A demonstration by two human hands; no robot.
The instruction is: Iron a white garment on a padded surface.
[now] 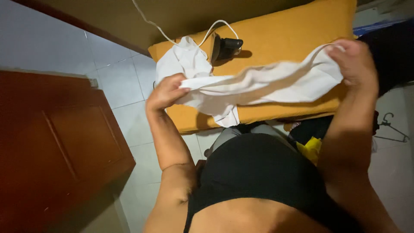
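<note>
Both hands hold a white cloth garment [258, 86] stretched in the air above an orange padded ironing board [293, 34]: the left hand [166, 92] is clenched on a bunched edge of the fabric, and the right hand [355, 62] grips the opposite edge, fingers closed over it. Part of the garment trails down onto the board's left end, just beside a black iron [225, 46] that stands on its heel with its white cord [172, 34] running off the far edge. A dark wooden cabinet [56, 146] stands to the left on the pale tiled floor [125, 77], and a clothes hanger [390, 125] lies on the floor at the right.
</note>
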